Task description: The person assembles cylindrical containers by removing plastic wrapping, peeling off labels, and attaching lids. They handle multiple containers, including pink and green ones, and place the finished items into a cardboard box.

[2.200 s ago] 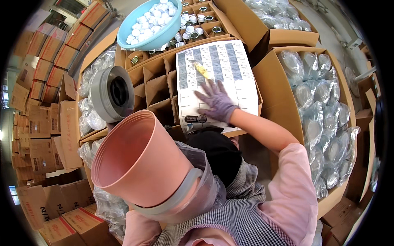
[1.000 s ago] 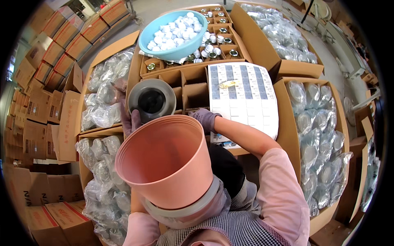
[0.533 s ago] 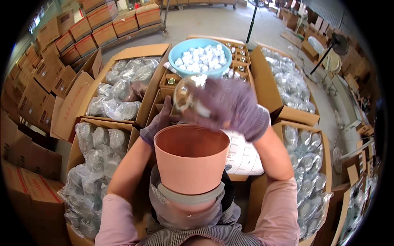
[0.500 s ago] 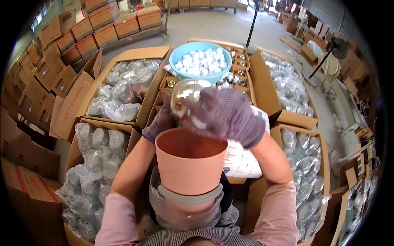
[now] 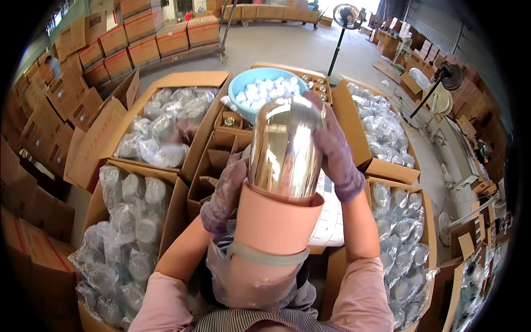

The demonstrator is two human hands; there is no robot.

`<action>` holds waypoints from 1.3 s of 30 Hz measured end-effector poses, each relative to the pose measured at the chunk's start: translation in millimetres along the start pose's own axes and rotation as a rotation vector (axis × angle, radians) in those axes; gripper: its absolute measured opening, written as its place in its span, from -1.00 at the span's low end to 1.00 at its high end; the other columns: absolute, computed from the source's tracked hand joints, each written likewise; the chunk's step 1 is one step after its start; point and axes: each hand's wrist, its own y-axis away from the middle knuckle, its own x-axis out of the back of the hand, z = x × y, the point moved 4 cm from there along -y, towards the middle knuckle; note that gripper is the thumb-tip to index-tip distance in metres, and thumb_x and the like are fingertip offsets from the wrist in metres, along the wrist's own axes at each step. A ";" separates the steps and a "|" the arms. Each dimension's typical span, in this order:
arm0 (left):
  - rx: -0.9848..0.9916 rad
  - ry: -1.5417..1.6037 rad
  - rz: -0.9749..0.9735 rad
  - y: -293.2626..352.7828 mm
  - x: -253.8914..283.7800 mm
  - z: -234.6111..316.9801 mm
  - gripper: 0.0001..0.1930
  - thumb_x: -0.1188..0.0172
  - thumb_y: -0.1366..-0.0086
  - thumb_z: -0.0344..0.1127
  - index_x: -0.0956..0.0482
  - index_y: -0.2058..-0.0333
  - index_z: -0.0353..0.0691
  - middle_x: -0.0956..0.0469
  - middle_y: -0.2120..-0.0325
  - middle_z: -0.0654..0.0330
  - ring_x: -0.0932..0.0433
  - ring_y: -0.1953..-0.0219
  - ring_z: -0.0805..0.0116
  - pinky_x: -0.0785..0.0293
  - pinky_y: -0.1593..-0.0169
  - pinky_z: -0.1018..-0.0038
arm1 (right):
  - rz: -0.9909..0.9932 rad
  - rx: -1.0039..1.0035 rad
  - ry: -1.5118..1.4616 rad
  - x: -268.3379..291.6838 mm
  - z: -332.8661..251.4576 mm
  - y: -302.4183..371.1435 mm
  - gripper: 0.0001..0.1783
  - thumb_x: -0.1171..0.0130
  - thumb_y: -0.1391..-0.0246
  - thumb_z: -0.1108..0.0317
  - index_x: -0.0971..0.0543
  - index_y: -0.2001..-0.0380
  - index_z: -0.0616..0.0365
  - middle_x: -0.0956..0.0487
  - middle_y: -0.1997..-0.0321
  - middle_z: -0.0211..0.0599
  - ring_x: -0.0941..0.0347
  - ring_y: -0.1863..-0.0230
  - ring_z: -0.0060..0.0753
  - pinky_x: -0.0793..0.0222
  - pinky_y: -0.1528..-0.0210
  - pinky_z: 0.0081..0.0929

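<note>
A shiny steel cup (image 5: 285,149) stands upright with its lower end inside a salmon-pink plastic sleeve (image 5: 274,221). My right hand (image 5: 334,152), in a purple glove, grips the steel cup along its right side and top. On the left, my left hand (image 5: 224,193), also gloved, holds the pink sleeve at its rim. A clear plastic bag (image 5: 251,282) with a grey band wraps the lower part of the sleeve, against my checked apron. Both things are close under the camera and hide part of the divided carton (image 5: 213,160) behind them.
A light blue bowl (image 5: 260,91) of white caps sits on the divided carton ahead. Open cartons of bagged steel cups (image 5: 166,124) surround me, on the left (image 5: 124,232) and on the right (image 5: 401,232). Stacked closed cartons (image 5: 138,41) and standing fans (image 5: 345,16) lie beyond.
The steel cup was picked out of the left carton and brought over the pink sleeve. It now stands upright with its lower end inside the sleeve, my right hand shifted to its side.
</note>
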 end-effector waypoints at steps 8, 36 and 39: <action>-0.186 -0.209 0.232 39.1 -9.3 16.5 -0.36 -0.01 -0.38 0.20 -0.55 -0.06 -0.32 -0.39 -0.09 -0.11 -0.25 -0.16 0.03 -0.17 -0.28 0.21 | -0.561 -0.117 0.272 -9.5 -11.7 41.0 -0.49 -0.18 -0.15 0.20 -0.50 -0.16 0.09 -0.46 -0.18 -0.13 -0.44 -0.17 -0.16 -0.38 -0.17 -0.31; -0.367 -0.463 0.233 73.0 -24.2 17.9 -0.67 -0.06 -0.43 -0.11 -0.54 0.09 -0.28 -0.31 -0.04 -0.15 -0.33 -0.10 -0.03 -0.28 -0.17 0.13 | -1.077 -0.128 1.178 -60.3 -10.3 63.5 -0.54 -0.07 -0.16 0.21 -0.49 -0.13 0.05 -0.58 -0.01 -0.17 -0.55 0.06 -0.13 -0.48 0.06 -0.29; -0.372 -0.421 0.215 70.1 -25.1 20.4 -0.67 -0.09 -0.41 -0.11 -0.55 0.11 -0.28 -0.33 -0.01 -0.15 -0.31 -0.12 -0.03 -0.26 -0.18 0.14 | -1.011 0.091 1.027 -44.6 -19.6 67.8 -0.49 -0.06 -0.18 0.25 -0.46 -0.19 0.12 -0.58 -0.05 -0.11 -0.53 0.02 -0.07 -0.46 -0.02 -0.28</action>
